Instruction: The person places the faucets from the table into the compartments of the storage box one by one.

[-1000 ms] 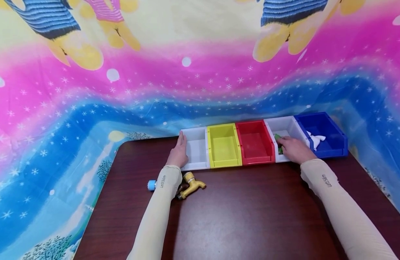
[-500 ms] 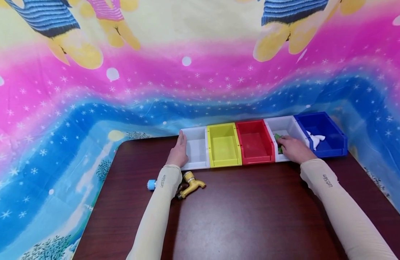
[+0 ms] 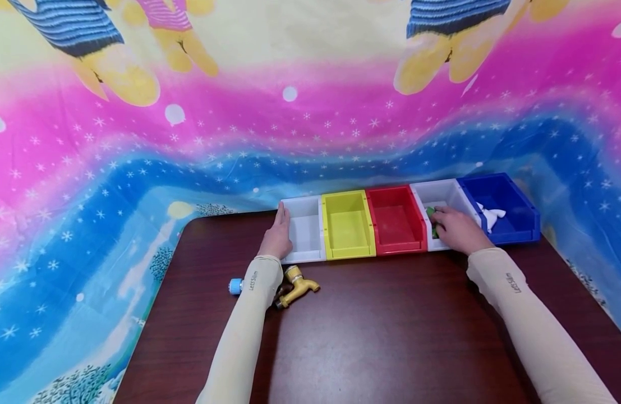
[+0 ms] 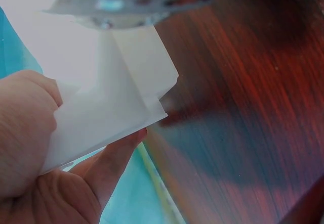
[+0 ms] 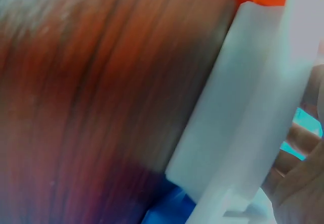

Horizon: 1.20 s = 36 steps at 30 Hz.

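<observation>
At the left end of a row of bins, my left hand (image 3: 276, 237) holds the side wall of a white bin (image 3: 306, 227). Its fingers lie straight along the outside, and in the left wrist view the thumb side of the hand (image 4: 25, 118) passes behind the bin wall (image 4: 101, 113). My right hand (image 3: 459, 230) reaches into the second white bin (image 3: 454, 193), fingers bent at a small green object (image 3: 430, 212), which they partly cover. In the right wrist view that bin's wall (image 5: 238, 97) hides the fingertips.
Between the white bins stand a yellow bin (image 3: 346, 227) and a red bin (image 3: 397, 221). A blue bin (image 3: 522, 216) with white pieces (image 3: 491, 216) ends the row. Beside the left forearm lie a brass tap (image 3: 300, 287) and a blue-capped piece (image 3: 235, 287) on the brown table (image 3: 391, 325).
My right hand has shifted and lifted very slightly within the second white bin, still at the green object. The left hand and the bins keep their places.
</observation>
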Tool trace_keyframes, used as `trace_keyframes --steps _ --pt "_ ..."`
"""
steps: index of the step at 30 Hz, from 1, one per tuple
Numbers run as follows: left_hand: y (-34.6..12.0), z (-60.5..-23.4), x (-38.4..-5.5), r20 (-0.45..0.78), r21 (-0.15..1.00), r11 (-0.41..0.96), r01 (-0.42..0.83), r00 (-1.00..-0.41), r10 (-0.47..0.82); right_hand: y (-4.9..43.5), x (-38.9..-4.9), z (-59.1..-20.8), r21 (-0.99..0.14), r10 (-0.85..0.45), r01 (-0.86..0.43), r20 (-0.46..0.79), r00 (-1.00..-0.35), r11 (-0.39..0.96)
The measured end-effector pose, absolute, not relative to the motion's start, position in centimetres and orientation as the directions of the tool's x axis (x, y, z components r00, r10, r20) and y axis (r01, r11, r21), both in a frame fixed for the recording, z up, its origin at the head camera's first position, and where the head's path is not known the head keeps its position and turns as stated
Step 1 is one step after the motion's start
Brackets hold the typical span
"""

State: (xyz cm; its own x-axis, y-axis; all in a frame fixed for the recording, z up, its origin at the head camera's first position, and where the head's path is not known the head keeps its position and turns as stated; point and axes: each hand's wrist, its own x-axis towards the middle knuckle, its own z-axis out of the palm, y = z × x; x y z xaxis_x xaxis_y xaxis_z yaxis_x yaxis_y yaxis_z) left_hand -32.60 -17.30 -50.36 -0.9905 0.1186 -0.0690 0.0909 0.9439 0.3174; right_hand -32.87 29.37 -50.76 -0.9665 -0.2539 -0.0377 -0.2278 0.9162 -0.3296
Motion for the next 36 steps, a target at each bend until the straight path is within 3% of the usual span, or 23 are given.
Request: trace_keyframes --steps 9,18,27,36 --pt "-17.3 -50.1 -32.5 -0.063 0.324 0.941 0.092 -0.991 0.119 27.3 -32.1 -49.2 -0.339 -0.199 -0.228 0.118 -0.973 0.913" --pt "-17.3 -50.0 -32.5 -0.064 0.322 0.943 0.088 -0.991 0.114 24.5 -31.0 -47.5 -0.336 -0.170 -0.286 0.333 -0.927 0.897" --pt "-17.3 -50.0 -32.6 -0.075 0.327 0.942 0.079 -0.991 0.109 17.7 -30.2 -45.5 -0.336 -0.287 -0.397 0.333 -0.898 0.854" --pt "-17.3 -50.5 -33.0 -0.084 0.314 0.946 0.079 -0.990 0.110 10.2 -29.1 -45.6 -0.280 -0.522 -0.617 0.345 -0.780 0.736"
